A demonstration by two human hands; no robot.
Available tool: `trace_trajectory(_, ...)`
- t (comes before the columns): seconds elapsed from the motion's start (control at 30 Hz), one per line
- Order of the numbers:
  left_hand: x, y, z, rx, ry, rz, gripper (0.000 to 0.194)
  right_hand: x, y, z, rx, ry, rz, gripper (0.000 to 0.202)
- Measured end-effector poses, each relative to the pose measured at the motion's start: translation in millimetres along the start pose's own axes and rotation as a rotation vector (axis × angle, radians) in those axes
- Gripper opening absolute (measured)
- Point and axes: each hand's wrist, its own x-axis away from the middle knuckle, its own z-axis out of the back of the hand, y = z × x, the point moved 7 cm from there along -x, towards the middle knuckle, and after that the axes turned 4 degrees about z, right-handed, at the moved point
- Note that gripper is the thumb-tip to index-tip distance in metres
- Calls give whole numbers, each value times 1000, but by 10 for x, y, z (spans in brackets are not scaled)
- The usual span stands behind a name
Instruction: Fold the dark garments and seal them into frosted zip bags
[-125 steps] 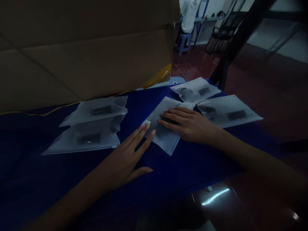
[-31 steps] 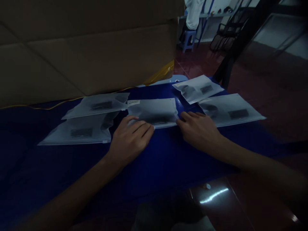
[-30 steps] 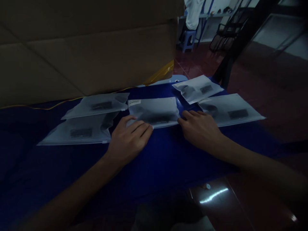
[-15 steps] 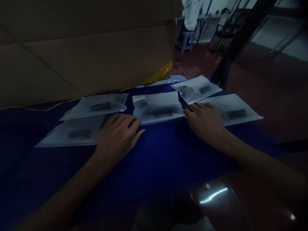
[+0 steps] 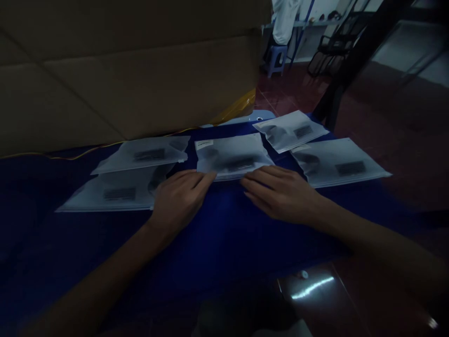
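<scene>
A frosted plastic bag (image 5: 231, 152) with a dark item inside lies in the middle of the blue table (image 5: 224, 234). At its near left corner is my left hand (image 5: 180, 194), fingers closed together, the tips hidden or too dim to read. My right hand (image 5: 277, 192) rests at the near right edge of the same bag, its fingers bent and side by side. Two more bags overlap on the left, an upper one (image 5: 122, 157) and a lower one (image 5: 94, 192). To the right lie a far bag (image 5: 286, 126) and a nearer bag (image 5: 354, 157).
A large cardboard box (image 5: 140, 89) stands behind the table at the left, with a yellow wire (image 5: 84, 152) along its base. Beyond, a person in white (image 5: 283, 23) sits on a blue stool (image 5: 277, 61). A black chair (image 5: 333, 47) stands nearby.
My right hand has moved left, off the near right bag, to the middle bag's near edge. My left hand has shifted slightly right, and its thumb has come up against that bag.
</scene>
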Motion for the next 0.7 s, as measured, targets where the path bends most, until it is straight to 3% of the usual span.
trace_trajectory(0.13, -33, 81, 141, 88, 91, -11, 15, 2, -159, -127, -91, -28, 95, 37)
trace_trajectory(0.33, -67, 160, 279, 142, 153, 39, 19, -7, -176, 47, 2, 232, 61, 28)
trace_trajectory(0.7, -107, 340, 416, 298, 125, 43, 18, 41, -78, -209, 129, -120, -108, 42)
